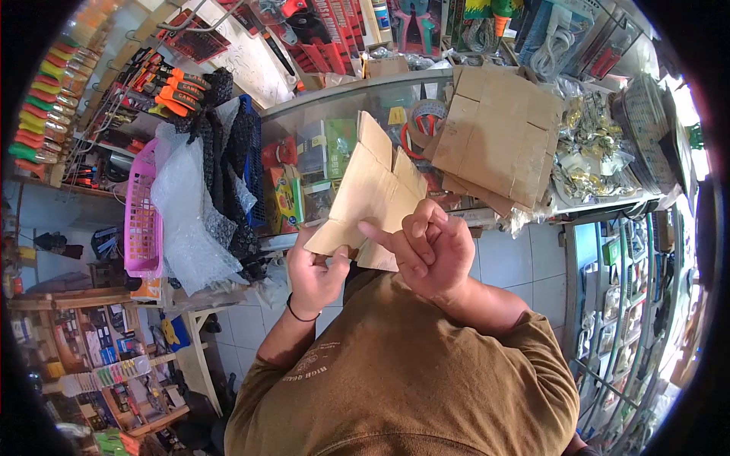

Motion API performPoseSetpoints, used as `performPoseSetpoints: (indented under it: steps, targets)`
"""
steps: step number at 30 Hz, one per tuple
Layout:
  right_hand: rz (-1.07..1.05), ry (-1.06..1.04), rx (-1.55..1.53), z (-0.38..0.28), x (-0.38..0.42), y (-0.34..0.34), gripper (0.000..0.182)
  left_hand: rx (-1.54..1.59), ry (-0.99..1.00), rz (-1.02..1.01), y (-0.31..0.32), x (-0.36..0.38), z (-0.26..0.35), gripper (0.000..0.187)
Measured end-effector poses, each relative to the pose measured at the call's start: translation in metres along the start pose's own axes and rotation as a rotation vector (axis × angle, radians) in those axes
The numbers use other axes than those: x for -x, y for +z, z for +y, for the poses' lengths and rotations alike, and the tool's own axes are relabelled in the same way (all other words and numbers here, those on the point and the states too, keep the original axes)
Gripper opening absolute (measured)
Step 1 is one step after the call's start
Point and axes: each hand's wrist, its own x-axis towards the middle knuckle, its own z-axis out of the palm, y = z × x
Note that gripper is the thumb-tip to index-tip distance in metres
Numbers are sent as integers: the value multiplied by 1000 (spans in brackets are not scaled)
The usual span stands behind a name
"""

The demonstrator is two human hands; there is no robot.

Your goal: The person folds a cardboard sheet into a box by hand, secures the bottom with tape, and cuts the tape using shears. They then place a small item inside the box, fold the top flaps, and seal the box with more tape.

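Note:
My left hand (pixel 315 278), with a dark band at the wrist, grips a folded piece of brown cardboard (pixel 356 186) by its lower edge. The thumb lies against the near side. The cardboard is creased, with flaps spread at angles, and is held up in front of my chest. My right hand (pixel 435 254) is to the right of it, palm turned up. Its index finger stretches out to the face of the cardboard, while the other fingers are bent and apart, holding nothing.
A stack of flattened cardboard (pixel 494 133) lies on the glass display counter (pixel 308 114), near a tape roll (pixel 427 120). Bubble wrap (pixel 186 205) hangs over a pink basket (pixel 141 220) at left. Bagged metal parts (pixel 597 148) sit at right. Tool racks and shelves surround me.

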Motion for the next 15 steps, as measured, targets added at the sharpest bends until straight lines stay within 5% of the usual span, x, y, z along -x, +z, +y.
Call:
performPoseSetpoints:
  steps: [2, 15]
  targets:
    - [18, 20, 0, -3, 1, 1, 27, -121, 127, -45, -2, 1, -3, 34]
    - [-153, 75, -70, -9, 3, -20, 32, -189, 138, 2, 16, 8, 5, 31]
